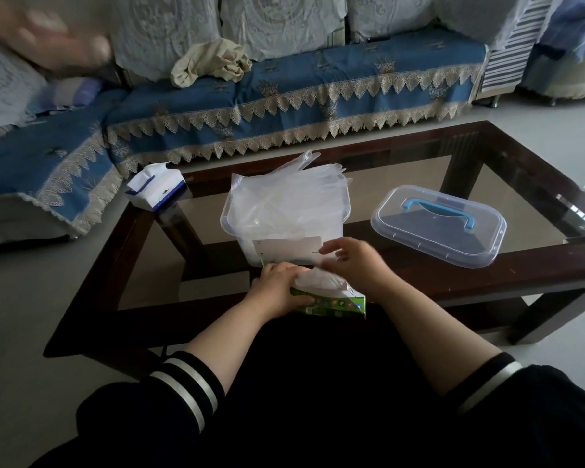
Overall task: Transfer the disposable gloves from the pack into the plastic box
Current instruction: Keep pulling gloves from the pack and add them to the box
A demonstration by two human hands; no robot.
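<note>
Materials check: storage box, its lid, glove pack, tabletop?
Storage box: clear glossy plastic; gloves show through. Lid: same clear plastic, opaque blue handle. Glove pack: printed green carton, likely cardboard. Tabletop: tinted glass, see-through, in a dark frame, probably wood.

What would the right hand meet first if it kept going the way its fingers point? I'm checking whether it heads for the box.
The right hand points left and slightly away; it would likely first meet the near wall of the plastic box, already holding gloves. Depth is uncertain.
</note>
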